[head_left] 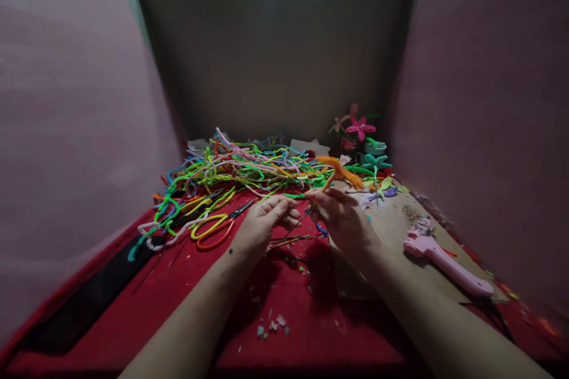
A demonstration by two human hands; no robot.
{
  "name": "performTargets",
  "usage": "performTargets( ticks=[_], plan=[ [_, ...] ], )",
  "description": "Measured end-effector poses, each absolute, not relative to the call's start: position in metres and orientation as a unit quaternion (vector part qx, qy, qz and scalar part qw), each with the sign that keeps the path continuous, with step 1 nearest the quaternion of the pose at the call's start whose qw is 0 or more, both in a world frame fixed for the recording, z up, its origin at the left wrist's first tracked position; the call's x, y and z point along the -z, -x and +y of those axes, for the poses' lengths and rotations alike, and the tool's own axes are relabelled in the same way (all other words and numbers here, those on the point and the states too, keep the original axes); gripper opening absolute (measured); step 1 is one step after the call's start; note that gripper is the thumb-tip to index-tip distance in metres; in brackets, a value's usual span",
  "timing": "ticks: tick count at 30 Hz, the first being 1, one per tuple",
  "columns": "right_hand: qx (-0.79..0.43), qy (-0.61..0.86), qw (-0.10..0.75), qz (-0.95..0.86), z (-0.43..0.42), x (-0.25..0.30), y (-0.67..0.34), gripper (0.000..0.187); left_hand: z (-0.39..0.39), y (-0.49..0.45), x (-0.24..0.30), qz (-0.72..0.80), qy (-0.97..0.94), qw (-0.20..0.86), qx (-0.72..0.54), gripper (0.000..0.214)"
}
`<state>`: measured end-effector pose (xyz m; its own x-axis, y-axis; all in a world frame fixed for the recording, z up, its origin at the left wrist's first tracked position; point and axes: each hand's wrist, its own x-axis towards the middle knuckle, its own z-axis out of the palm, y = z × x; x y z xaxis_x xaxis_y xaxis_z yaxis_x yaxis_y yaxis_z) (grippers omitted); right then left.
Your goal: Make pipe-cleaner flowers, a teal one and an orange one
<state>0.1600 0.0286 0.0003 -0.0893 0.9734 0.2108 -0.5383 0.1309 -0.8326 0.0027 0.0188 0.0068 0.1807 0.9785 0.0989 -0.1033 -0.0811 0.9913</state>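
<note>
An orange pipe cleaner flower (340, 172) rises above my right hand (335, 213), whose fingers are pinched around its stem. The thin dark lower stem (299, 224) slants down to the left from those fingers. A green pipe cleaner (293, 196) stretches between my two hands. My left hand (271, 216) has its fingers curled together at the green pipe cleaner; their exact grip is partly hidden. Scissors (216, 231) with yellow and red handles lie left of my left hand. Some thin stems (288, 240) rest on the cloth below the hands.
A tangled heap of colourful pipe cleaners (249, 166) spans the back. Right of my hands, a pink glue gun (448, 263) lies on a brown board (386, 237). Finished flowers (361, 128) stand behind. A black strip (89, 296) lies left on the red cloth (178, 320), with scraps nearby.
</note>
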Motion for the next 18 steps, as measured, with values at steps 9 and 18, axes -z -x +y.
performTargets(
  ticks=[9, 18],
  plan=[
    [-0.581, 0.267, 0.669, -0.378, 0.048, -0.003, -0.179, 0.008, 0.047, -0.012, -0.005, 0.467, -0.552, 0.516, -0.46, 0.021],
    [-0.593, 0.314, 0.612, -0.42, 0.041, 0.01, -0.164, 0.008, 0.024, -0.026, -0.019, 0.465, -0.64, 0.406, -0.457, 0.018]
  ],
)
